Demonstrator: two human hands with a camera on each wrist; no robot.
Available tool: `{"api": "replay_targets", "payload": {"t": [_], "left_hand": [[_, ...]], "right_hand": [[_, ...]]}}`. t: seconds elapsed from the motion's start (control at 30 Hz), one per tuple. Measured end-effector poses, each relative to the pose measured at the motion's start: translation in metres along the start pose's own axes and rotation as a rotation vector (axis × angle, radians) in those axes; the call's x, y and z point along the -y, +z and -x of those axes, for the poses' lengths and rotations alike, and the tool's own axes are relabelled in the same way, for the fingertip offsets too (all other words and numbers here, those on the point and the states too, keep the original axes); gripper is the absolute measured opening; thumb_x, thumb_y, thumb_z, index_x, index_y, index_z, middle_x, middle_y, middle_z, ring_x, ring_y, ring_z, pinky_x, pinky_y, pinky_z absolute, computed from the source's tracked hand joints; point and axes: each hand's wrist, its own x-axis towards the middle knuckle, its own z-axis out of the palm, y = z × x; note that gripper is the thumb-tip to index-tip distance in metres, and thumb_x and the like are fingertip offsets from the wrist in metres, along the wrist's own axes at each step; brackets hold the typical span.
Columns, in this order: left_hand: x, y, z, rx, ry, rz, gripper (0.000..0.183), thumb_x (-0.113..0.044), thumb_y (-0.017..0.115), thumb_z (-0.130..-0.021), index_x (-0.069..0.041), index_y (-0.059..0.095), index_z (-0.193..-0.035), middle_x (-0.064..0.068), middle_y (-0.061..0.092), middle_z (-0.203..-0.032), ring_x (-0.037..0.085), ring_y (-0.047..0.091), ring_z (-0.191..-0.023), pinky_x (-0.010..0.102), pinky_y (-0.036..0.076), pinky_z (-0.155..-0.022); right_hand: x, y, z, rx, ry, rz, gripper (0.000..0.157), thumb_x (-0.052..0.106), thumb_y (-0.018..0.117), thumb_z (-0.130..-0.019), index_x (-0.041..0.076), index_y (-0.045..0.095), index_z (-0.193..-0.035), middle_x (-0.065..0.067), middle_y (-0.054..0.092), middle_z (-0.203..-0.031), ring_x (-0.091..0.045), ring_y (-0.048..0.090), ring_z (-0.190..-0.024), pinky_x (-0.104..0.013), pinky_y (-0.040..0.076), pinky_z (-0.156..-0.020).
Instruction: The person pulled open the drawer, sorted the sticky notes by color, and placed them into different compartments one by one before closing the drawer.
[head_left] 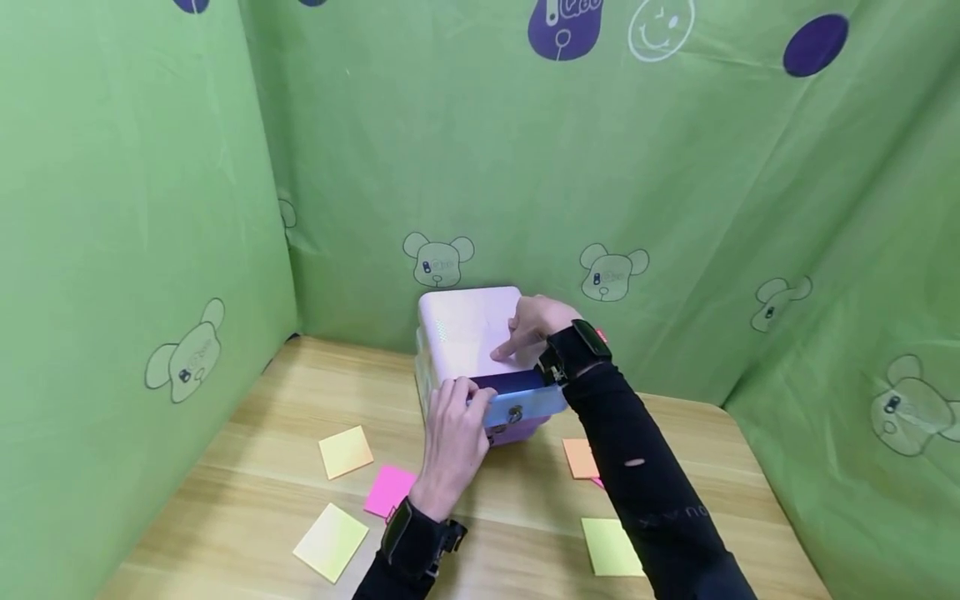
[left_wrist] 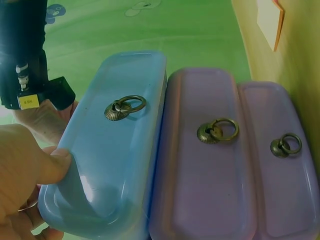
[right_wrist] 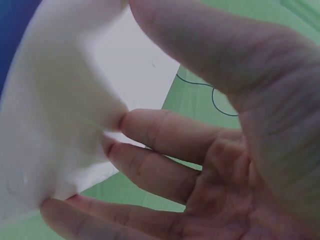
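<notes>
A small drawer box with a pale pink-white top stands on the wooden table. Its uppermost drawer, with a light blue front and a brass ring pull, is pulled partly out; a dark strip shows behind the front. My left hand holds this drawer at its left end, thumb on the front face and fingers around the side. My right hand rests on the box top, fingers spread and fingertips touching the pale surface. Below are two purple drawers with ring pulls.
Left of the box lie a yellow sticky-note pad, a pink one and a pale yellow-green one. On the right are an orange pad and a yellow-green pad, near my right sleeve. Green cloth surrounds the table.
</notes>
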Motion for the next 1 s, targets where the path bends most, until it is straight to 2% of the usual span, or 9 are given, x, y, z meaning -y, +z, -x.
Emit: {"api": "replay_targets", "payload": {"t": [0.2, 0.3, 0.4, 0.47, 0.57, 0.73, 0.83, 0.93, 1.0], "left_hand": [[-0.002, -0.003, 0.006, -0.011, 0.001, 0.004, 0.018, -0.007, 0.074, -0.078, -0.007, 0.076, -0.096, 0.005, 0.060, -0.085, 0.020, 0.047, -0.075, 0.030, 0.041, -0.064], [-0.003, -0.002, 0.009, -0.024, 0.006, 0.006, 0.018, -0.007, 0.075, -0.077, -0.007, 0.076, -0.096, 0.005, 0.060, -0.085, 0.020, 0.047, -0.074, 0.030, 0.040, -0.063], [-0.006, -0.002, 0.013, -0.022, 0.011, 0.023, 0.017, -0.008, 0.075, -0.078, -0.007, 0.076, -0.095, 0.005, 0.060, -0.084, 0.019, 0.047, -0.073, 0.030, 0.038, -0.062], [-0.008, -0.002, 0.015, -0.015, 0.011, 0.033, 0.017, -0.009, 0.074, -0.079, -0.007, 0.075, -0.095, 0.005, 0.060, -0.084, 0.019, 0.046, -0.073, 0.030, 0.038, -0.062], [-0.010, -0.003, 0.017, -0.016, 0.014, 0.041, 0.016, -0.010, 0.073, -0.080, -0.007, 0.075, -0.096, 0.005, 0.060, -0.084, 0.020, 0.046, -0.074, 0.030, 0.038, -0.062], [-0.012, -0.006, 0.018, -0.020, 0.022, 0.035, 0.016, -0.011, 0.073, -0.081, -0.007, 0.075, -0.096, 0.005, 0.060, -0.084, 0.019, 0.046, -0.073, 0.030, 0.038, -0.061], [-0.014, -0.007, 0.019, -0.014, 0.019, 0.029, 0.016, -0.010, 0.072, -0.081, -0.007, 0.076, -0.096, 0.004, 0.060, -0.084, 0.019, 0.046, -0.073, 0.030, 0.038, -0.062], [-0.016, -0.008, 0.021, -0.017, 0.023, 0.030, 0.015, -0.009, 0.072, -0.081, -0.008, 0.076, -0.095, 0.003, 0.060, -0.083, 0.018, 0.046, -0.073, 0.030, 0.038, -0.062], [-0.018, -0.009, 0.023, -0.021, 0.028, 0.032, 0.014, -0.009, 0.072, -0.081, -0.008, 0.076, -0.094, 0.003, 0.060, -0.082, 0.017, 0.046, -0.073, 0.029, 0.038, -0.062]], "right_hand": [[0.006, 0.004, 0.001, 0.027, -0.041, 0.051, 0.056, 0.062, 0.076, -0.070, 0.010, 0.069, -0.088, 0.000, 0.050, -0.071, -0.016, 0.047, -0.067, -0.027, 0.036, -0.055], [0.007, 0.005, 0.000, 0.063, -0.036, 0.074, 0.084, 0.064, 0.072, -0.072, 0.004, 0.060, -0.129, -0.014, 0.066, -0.112, -0.026, 0.059, -0.100, -0.034, 0.052, -0.080], [0.005, 0.007, -0.001, 0.108, -0.033, 0.102, 0.108, 0.067, 0.069, -0.073, 0.005, 0.030, -0.153, -0.022, 0.043, -0.152, -0.035, 0.046, -0.131, -0.048, 0.045, -0.107], [0.003, 0.007, -0.003, 0.122, -0.028, 0.109, 0.112, 0.068, 0.068, -0.073, 0.006, 0.025, -0.155, -0.022, 0.035, -0.156, -0.037, 0.040, -0.137, -0.051, 0.041, -0.111], [0.004, 0.005, -0.005, 0.127, -0.029, 0.136, 0.106, 0.069, 0.067, -0.074, 0.006, 0.034, -0.152, -0.022, 0.040, -0.154, -0.037, 0.042, -0.135, -0.051, 0.041, -0.111], [0.013, -0.001, -0.006, 0.138, -0.006, 0.200, 0.083, 0.070, 0.068, -0.071, 0.006, 0.062, -0.124, -0.013, 0.063, -0.125, -0.026, 0.057, -0.108, -0.044, 0.052, -0.096], [0.019, -0.003, -0.006, 0.136, 0.021, 0.216, 0.078, 0.071, 0.071, -0.066, 0.008, 0.069, -0.110, -0.009, 0.065, -0.112, -0.024, 0.057, -0.096, -0.042, 0.054, -0.089], [0.019, -0.005, -0.006, 0.135, 0.064, 0.163, 0.094, 0.070, 0.075, -0.061, 0.009, 0.059, -0.131, -0.013, 0.058, -0.135, -0.028, 0.054, -0.115, -0.046, 0.049, -0.102], [0.018, -0.005, -0.006, 0.144, 0.087, 0.098, 0.111, 0.067, 0.079, -0.060, 0.011, 0.041, -0.148, -0.015, 0.041, -0.154, -0.031, 0.041, -0.134, -0.048, 0.040, -0.112]]}}
